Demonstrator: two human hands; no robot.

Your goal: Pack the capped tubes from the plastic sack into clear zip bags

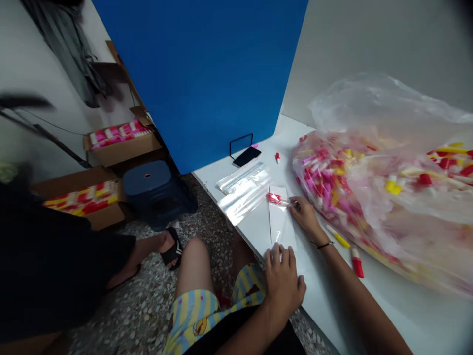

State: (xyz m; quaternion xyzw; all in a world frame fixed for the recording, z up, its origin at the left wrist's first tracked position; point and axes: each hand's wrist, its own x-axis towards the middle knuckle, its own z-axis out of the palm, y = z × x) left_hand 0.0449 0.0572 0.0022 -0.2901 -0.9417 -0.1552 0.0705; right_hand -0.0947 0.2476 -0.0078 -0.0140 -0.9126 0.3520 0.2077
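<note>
My right hand (pixel 306 217) is on the white table, its fingertips closed at the pale end of a tube with a red cap (pixel 274 198). That tube lies across the upper part of a clear plastic bag (pixel 277 224); whether it is inside cannot be made out. Flat near the bag's lower end, fingers spread, rests my left hand (pixel 281 281). A stack of clear bags (pixel 244 197) lies just left of the tube. Beside my right forearm are a yellow-and-white tube (pixel 338 236) and a red-and-white tube (pixel 356 264).
A large clear sack (pixel 325 172) of coloured tubes fills the table's right side. A phone (pixel 247 156) lies by a blue panel (pixel 207 74). At left are a blue stool (pixel 148 180), filled cartons (pixel 125 150), and another person's sandalled foot (pixel 172 249).
</note>
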